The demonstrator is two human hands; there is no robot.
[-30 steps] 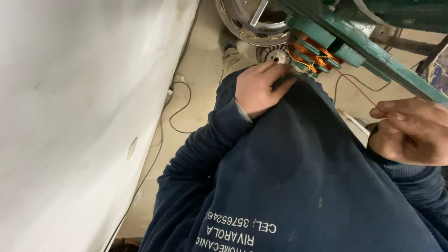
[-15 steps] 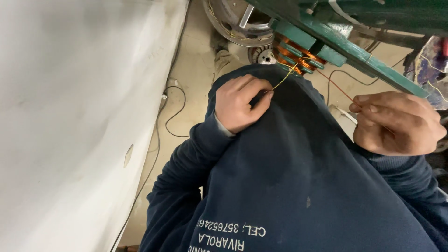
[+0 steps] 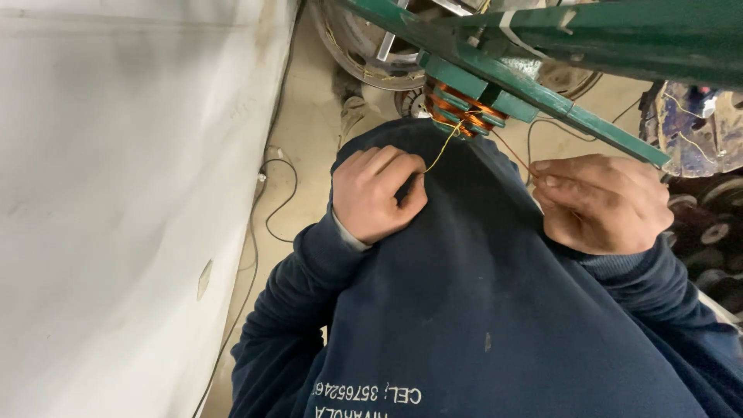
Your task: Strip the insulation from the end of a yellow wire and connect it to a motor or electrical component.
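A thin yellowish strand of wire (image 3: 443, 147) was pinched in the closed left hand (image 3: 379, 193), and a thin reddish wire (image 3: 511, 152) in the closed right hand (image 3: 604, 203). Both strands were led up to the copper-wound coils (image 3: 463, 114) clamped under the green metal frame (image 3: 542, 85). Open beige floor (image 3: 309, 139) was seen beside the white wall (image 3: 116, 193).

A single head-worn camera supplies the only view. It looks steeply downward from above the person's chest, so the dark blue sweatshirt (image 3: 480, 310) fills the lower centre and lower right of the frame at very close range. The left hand (image 3: 379, 193) and right hand (image 3: 604, 203) sit mid-frame, near the lens. A white surface (image 3: 116, 193) occupies the left third. A green frame (image 3: 542, 85) crosses the upper right, with floor (image 3: 309, 147) visible beyond at upper centre.
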